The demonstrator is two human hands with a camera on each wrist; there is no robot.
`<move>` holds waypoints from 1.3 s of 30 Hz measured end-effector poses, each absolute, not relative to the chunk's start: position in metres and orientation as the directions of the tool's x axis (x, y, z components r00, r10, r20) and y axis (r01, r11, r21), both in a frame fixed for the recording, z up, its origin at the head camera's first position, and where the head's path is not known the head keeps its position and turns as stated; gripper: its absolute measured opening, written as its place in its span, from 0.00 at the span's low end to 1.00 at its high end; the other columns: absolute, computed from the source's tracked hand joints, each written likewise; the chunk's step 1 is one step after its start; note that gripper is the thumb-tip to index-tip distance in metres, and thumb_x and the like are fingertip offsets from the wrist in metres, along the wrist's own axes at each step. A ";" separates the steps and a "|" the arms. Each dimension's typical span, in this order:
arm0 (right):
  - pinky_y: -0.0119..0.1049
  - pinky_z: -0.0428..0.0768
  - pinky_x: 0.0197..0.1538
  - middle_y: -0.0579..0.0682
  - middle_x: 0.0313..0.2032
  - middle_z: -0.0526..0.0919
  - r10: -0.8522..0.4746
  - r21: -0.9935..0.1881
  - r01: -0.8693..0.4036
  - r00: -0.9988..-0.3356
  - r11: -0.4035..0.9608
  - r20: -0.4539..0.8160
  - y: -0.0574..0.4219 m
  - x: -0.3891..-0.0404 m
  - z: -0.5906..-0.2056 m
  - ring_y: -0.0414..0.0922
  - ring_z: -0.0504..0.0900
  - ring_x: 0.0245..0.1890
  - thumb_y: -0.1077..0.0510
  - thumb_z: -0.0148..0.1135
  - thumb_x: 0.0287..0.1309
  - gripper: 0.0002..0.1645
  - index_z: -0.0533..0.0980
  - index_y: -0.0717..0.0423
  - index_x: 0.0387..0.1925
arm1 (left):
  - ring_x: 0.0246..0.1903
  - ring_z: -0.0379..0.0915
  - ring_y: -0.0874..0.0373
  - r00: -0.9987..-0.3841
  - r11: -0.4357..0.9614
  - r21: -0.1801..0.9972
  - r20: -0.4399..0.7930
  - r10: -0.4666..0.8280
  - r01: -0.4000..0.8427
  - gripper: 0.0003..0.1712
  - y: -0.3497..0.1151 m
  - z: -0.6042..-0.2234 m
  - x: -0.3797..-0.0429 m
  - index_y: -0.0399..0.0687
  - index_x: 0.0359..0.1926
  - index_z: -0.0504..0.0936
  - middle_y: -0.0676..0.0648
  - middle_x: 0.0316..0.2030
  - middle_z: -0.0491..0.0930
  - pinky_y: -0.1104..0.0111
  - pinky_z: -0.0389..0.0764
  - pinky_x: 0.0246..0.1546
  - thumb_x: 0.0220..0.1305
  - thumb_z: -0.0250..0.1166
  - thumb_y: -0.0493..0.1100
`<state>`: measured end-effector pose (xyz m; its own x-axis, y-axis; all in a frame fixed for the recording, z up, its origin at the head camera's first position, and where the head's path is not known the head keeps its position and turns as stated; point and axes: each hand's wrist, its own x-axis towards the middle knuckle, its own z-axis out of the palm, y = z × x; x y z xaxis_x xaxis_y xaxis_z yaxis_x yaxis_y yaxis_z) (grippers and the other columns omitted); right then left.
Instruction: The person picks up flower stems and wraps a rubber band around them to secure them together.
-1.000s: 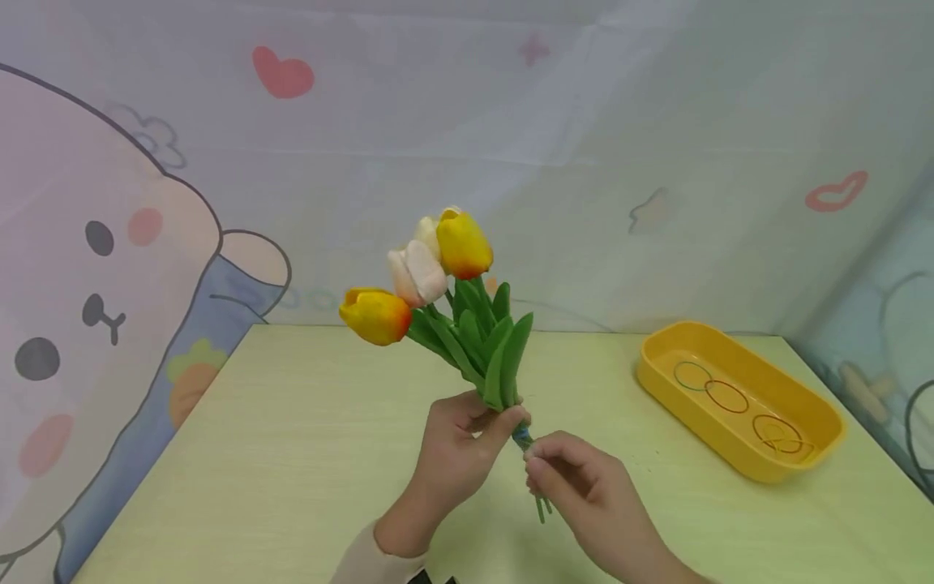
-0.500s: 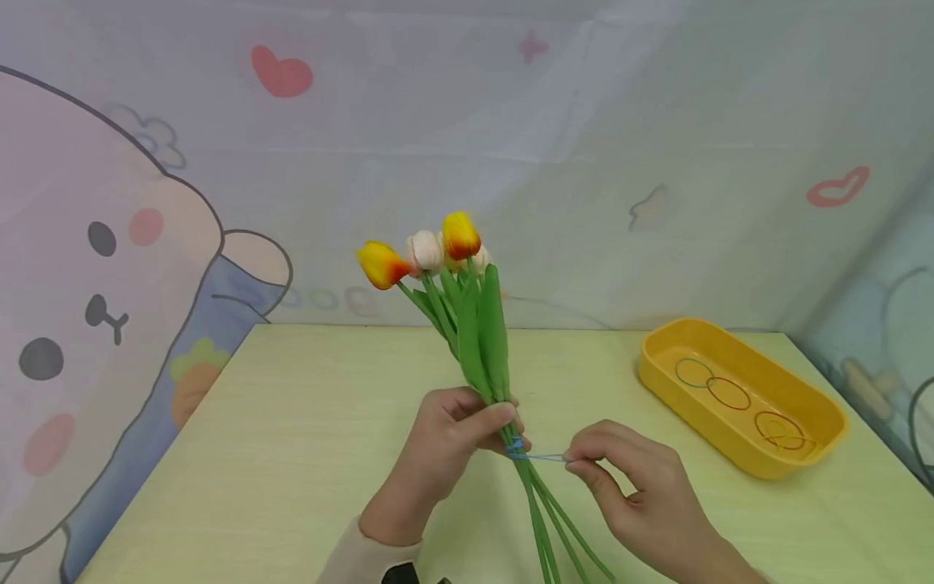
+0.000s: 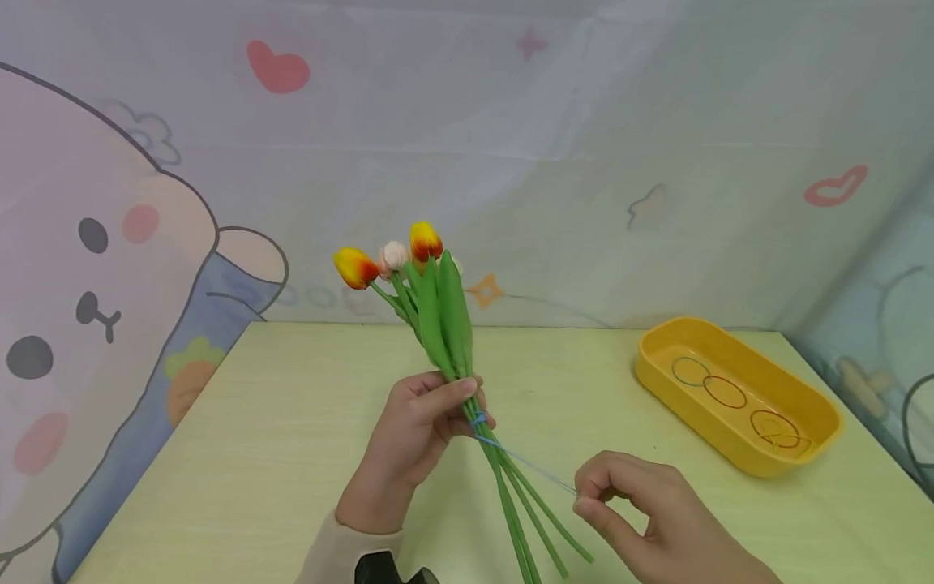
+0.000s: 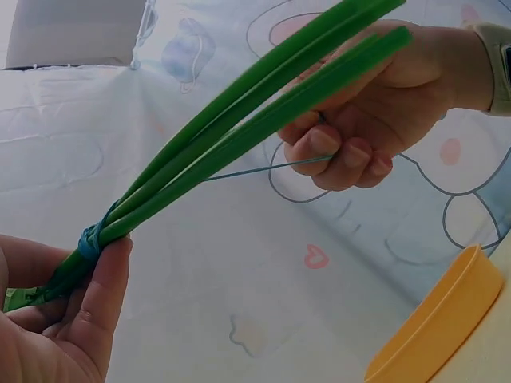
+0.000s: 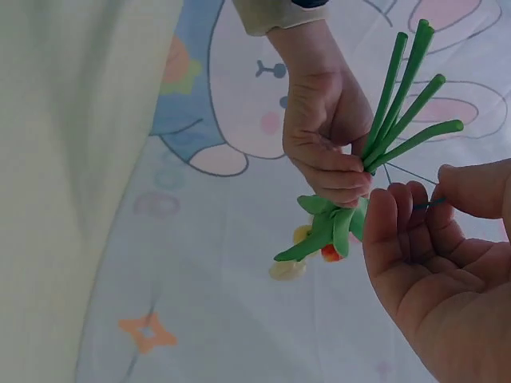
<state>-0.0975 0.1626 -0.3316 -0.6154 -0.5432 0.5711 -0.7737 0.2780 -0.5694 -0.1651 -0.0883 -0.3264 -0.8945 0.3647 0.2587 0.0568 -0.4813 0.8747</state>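
Note:
My left hand [image 3: 419, 426] grips a bunch of artificial tulips [image 3: 445, 316] around the stems, just below the leaves. Yellow-red and pale pink heads lean up and to the left in the head view. A blue rubber band [image 4: 89, 239] is wound about the stems right by the left fingertips. From it a stretched loop runs to my right hand [image 3: 657, 511], whose thumb and forefinger pinch its end. In the right wrist view the bare stem ends [image 5: 411, 96] fan out past the left hand, and the taut band spans between both hands.
A yellow tray [image 3: 737, 397] stands at the table's right rear, with several coloured rubber bands [image 3: 725, 392] inside. Behind the pale table [image 3: 241, 454] hangs a printed cloth backdrop [image 3: 467, 146]. A black cable [image 3: 908, 430] shows at the right edge.
The right hand has drawn the rubber band away from the stems, down and to the right, stretching it longer. The bunch was tilted up, its stems coming into fuller view, then shifted left with the left hand.

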 end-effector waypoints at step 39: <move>0.30 0.80 0.28 0.45 0.29 0.77 -0.241 -0.715 -0.659 -0.751 0.234 0.614 0.145 -0.072 -0.347 0.39 0.75 0.29 0.83 0.58 0.51 0.19 0.74 0.56 0.33 | 0.26 0.82 0.62 -0.985 -0.680 0.733 0.099 0.141 -0.024 0.17 -0.084 -0.320 -0.161 0.44 0.30 0.80 0.51 0.24 0.81 0.76 0.84 0.28 0.68 0.48 0.29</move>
<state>-0.0716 0.1453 -0.3474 -0.7515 -0.2411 0.6141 -0.6592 0.2339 -0.7147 -0.1609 -0.0843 -0.3203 -0.9851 0.1407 0.0986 -0.0236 -0.6796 0.7332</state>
